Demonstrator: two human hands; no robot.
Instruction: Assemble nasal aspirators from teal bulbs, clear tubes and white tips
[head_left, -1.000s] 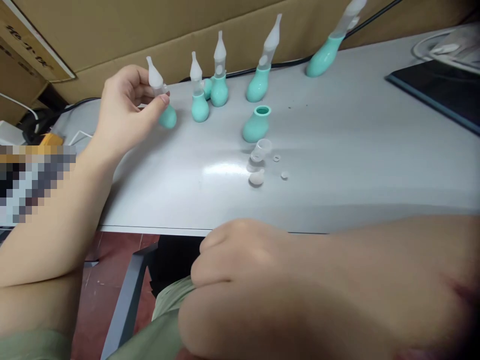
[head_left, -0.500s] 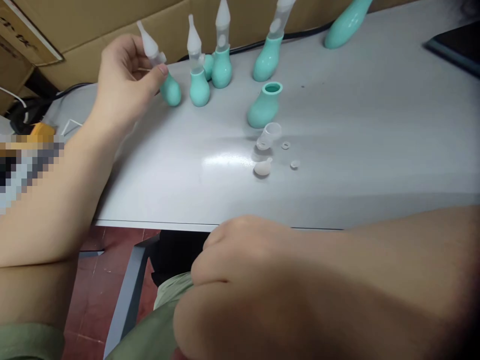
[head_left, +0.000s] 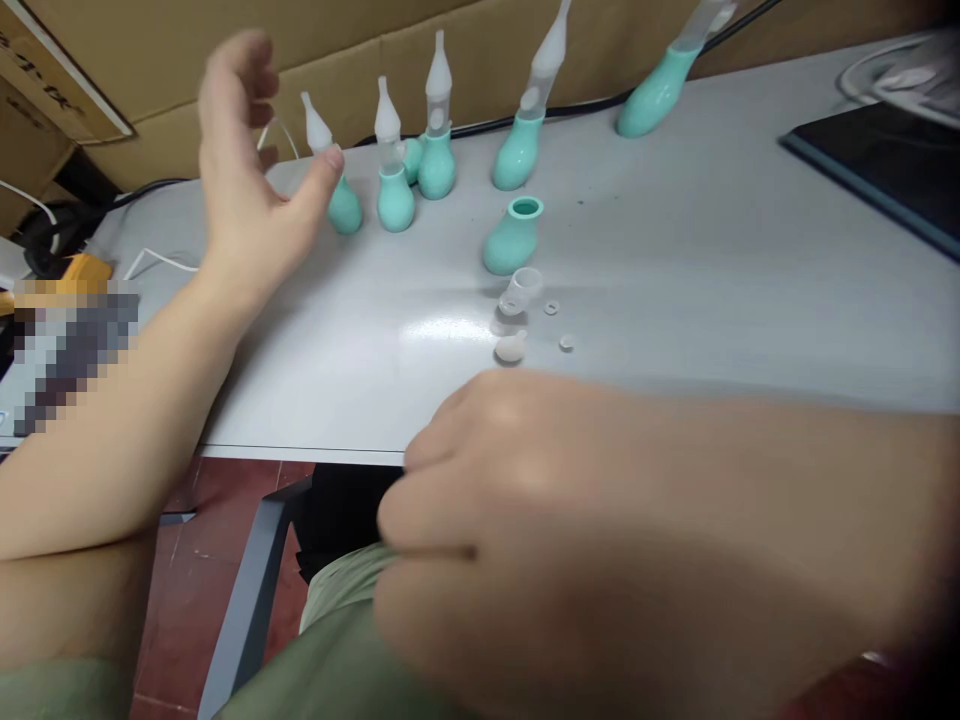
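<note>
Bare forearms; 2 bare hands; sage-green garment at the lap and left elbow.

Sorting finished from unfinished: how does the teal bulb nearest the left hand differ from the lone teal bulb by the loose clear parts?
The bulb by the left hand carries a clear pointed nozzle; the lone bulb has none, so its mouth is open. The first stands in the back row beside another fitted bulb; the lone one sits nearer the table's middle, next to the loose clear parts. The left hand, open, is beside the first. Both are teal, pear-shaped, on the grey table.
</note>
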